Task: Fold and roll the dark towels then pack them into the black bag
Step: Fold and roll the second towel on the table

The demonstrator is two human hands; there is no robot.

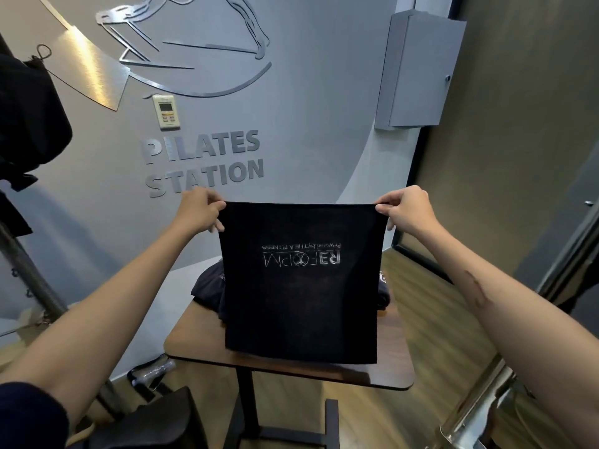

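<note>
Hanging above the wooden table (382, 371), a dark towel (301, 286) is pinched at its top corners by the left hand (199, 210) and right hand (406, 209); more dark towels (207, 283) are heaped behind it.

wall (308, 150): "PILATES STATION" | towel (301, 286): "REFORM", upside down and mirrored
</note>
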